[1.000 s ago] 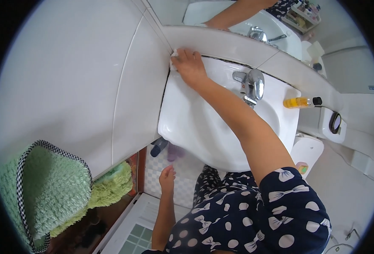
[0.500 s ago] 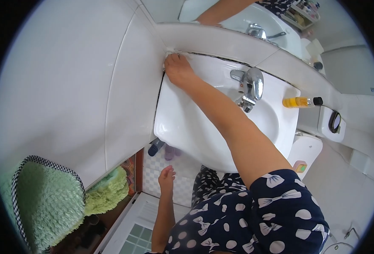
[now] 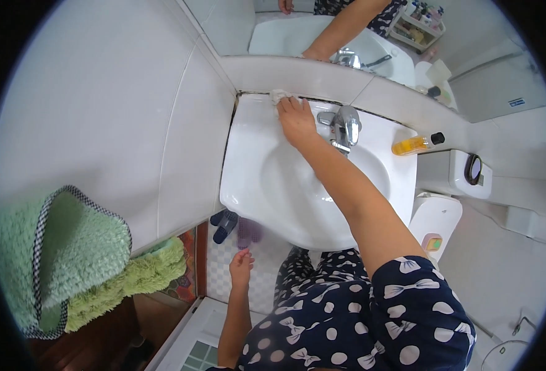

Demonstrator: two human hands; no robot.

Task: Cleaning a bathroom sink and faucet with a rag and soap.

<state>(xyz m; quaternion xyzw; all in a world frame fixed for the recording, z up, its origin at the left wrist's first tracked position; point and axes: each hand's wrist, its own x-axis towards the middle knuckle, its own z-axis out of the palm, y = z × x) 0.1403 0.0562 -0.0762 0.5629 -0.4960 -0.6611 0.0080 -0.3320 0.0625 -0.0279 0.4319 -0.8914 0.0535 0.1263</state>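
Observation:
My right hand [image 3: 297, 122] presses a crumpled white tissue [image 3: 278, 96] against the back rim of the white washbasin [image 3: 243, 161], where it meets the tiled wall. A dark line runs along that joint. Just right of my fingers stands the chrome faucet [image 3: 348, 125]. My right forearm reaches across the bowl. Low beside the basin's front edge, my left hand [image 3: 241, 269] hangs with its fingers loosely bent and apart, holding nothing. At the basin's right back corner lies a bottle of yellow liquid [image 3: 411, 146] with a black cap.
A mirror [image 3: 285, 34] spans the wall behind the basin. The toilet [image 3: 437, 216] is on the right. Dark slippers [image 3: 225, 226] and purple slippers [image 3: 246, 232] lie on the floor below. Green fluffy mats [image 3: 90, 247] hang at the left, near a white door [image 3: 183, 334].
My right hand has slid the tissue rightward along the back rim, from the left corner toward the faucet. My left hand still hangs low. The view has shifted slightly.

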